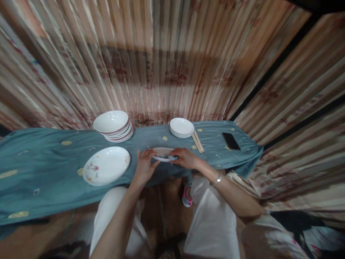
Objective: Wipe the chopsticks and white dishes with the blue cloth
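Over the near edge of the cloth-covered table, my two hands hold a small white plate [162,152] between them, tilted. My left hand [145,166] grips its left side, fingers on the rim and thumb low. On the right side, my right hand [185,158] is closed on the rim. A small pale bluish patch shows by the right fingertips; I cannot make out what it is. Left of my hands lies a large oval plate [107,165] with a floral print. Behind the held plate sits a stack of small white plates [182,127].
A stack of white bowls [111,122] with reddish rims stands at the back left. Wooden chopsticks [198,141] lie beside the small stack, and a black phone [231,141] lies farther right. The blue-green tablecloth [56,172] is wrinkled. A patterned curtain [161,64] hangs behind.
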Demonstrator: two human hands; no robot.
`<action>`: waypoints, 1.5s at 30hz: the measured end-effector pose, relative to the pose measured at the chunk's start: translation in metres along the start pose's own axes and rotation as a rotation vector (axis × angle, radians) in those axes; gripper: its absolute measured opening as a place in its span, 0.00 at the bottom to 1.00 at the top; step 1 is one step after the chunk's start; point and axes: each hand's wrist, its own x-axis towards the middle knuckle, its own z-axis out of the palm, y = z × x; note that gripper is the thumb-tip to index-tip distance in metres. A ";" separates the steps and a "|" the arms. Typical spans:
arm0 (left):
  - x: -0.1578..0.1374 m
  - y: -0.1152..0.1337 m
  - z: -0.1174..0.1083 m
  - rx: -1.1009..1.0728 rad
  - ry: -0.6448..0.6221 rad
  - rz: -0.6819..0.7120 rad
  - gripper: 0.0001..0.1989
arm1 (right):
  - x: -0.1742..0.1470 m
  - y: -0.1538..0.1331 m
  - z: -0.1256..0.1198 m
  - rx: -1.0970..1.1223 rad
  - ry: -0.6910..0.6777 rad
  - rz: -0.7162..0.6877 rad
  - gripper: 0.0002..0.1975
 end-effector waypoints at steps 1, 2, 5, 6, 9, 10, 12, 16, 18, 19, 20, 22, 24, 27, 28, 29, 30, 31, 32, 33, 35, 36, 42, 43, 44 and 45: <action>0.000 0.000 0.001 0.019 -0.017 -0.003 0.04 | 0.000 0.002 -0.001 0.039 0.000 0.009 0.07; 0.001 0.001 0.003 0.025 -0.030 -0.002 0.04 | 0.000 0.004 -0.003 0.096 0.011 0.020 0.09; 0.003 0.008 0.009 -0.009 -0.067 0.019 0.03 | 0.001 0.016 -0.008 0.374 0.158 0.074 0.17; 0.004 0.011 0.011 -0.028 -0.082 0.025 0.02 | 0.001 0.020 -0.010 0.489 0.250 0.095 0.19; 0.016 0.025 0.011 -0.111 -0.102 -0.017 0.03 | -0.001 0.031 -0.016 0.801 0.548 0.147 0.25; 0.021 0.029 0.010 -0.140 -0.091 -0.054 0.04 | -0.002 0.034 -0.018 0.884 0.622 0.153 0.26; 0.031 0.035 0.007 -0.195 -0.032 -0.134 0.07 | -0.005 0.038 -0.021 1.005 0.725 0.153 0.28; 0.043 0.036 0.003 -0.346 0.124 -0.267 0.13 | -0.004 0.031 -0.013 0.955 0.840 0.157 0.22; 0.042 0.032 0.006 -0.466 0.156 -0.340 0.13 | 0.004 0.019 -0.001 0.761 0.843 0.161 0.18; 0.041 0.030 0.008 -0.530 0.158 -0.373 0.13 | 0.009 0.012 0.008 0.645 0.829 0.160 0.17; 0.039 0.027 0.009 -0.593 0.152 -0.400 0.13 | 0.015 0.004 0.017 0.536 0.797 0.150 0.17; 0.035 0.023 0.012 -0.721 0.150 -0.431 0.13 | 0.026 -0.010 0.034 0.305 0.781 0.108 0.21; 0.033 0.019 0.011 -0.836 0.155 -0.420 0.15 | 0.036 -0.021 0.048 0.067 0.784 0.061 0.22; 0.032 0.016 0.005 -0.947 0.123 -0.400 0.19 | 0.047 -0.026 0.059 -0.234 0.747 0.022 0.19; 0.032 0.015 0.004 -0.968 0.114 -0.408 0.20 | 0.049 -0.025 0.061 -0.306 0.731 0.012 0.19; 0.031 0.015 0.003 -0.991 0.109 -0.423 0.20 | 0.051 -0.024 0.061 -0.359 0.715 -0.001 0.19; 0.031 0.015 0.002 -1.019 0.104 -0.440 0.20 | 0.053 -0.021 0.061 -0.389 0.697 -0.019 0.19; 0.030 0.015 0.002 -1.048 0.098 -0.454 0.21 | 0.055 -0.019 0.061 -0.399 0.675 -0.041 0.19; 0.030 0.015 0.001 -1.074 0.087 -0.464 0.21 | 0.057 -0.016 0.061 -0.393 0.651 -0.064 0.20; 0.030 0.015 0.001 -1.095 0.073 -0.472 0.22 | 0.059 -0.012 0.060 -0.375 0.629 -0.082 0.20; 0.030 0.016 0.001 -1.115 0.049 -0.491 0.22 | 0.061 -0.006 0.060 -0.314 0.611 -0.104 0.21; 0.030 0.017 0.001 -1.115 0.040 -0.500 0.22 | 0.063 -0.002 0.060 -0.276 0.623 -0.105 0.22; 0.030 0.020 0.000 -1.071 -0.009 -0.518 0.23 | 0.067 0.028 0.060 0.013 0.804 0.006 0.20; 0.030 0.021 0.001 -1.057 -0.006 -0.517 0.23 | 0.067 0.033 0.060 0.069 0.825 0.030 0.20; 0.030 0.022 0.001 -1.047 -0.005 -0.514 0.23 | 0.067 0.038 0.060 0.118 0.842 0.047 0.20; 0.030 0.023 0.001 -1.041 -0.008 -0.511 0.23 | 0.066 0.041 0.060 0.153 0.851 0.057 0.20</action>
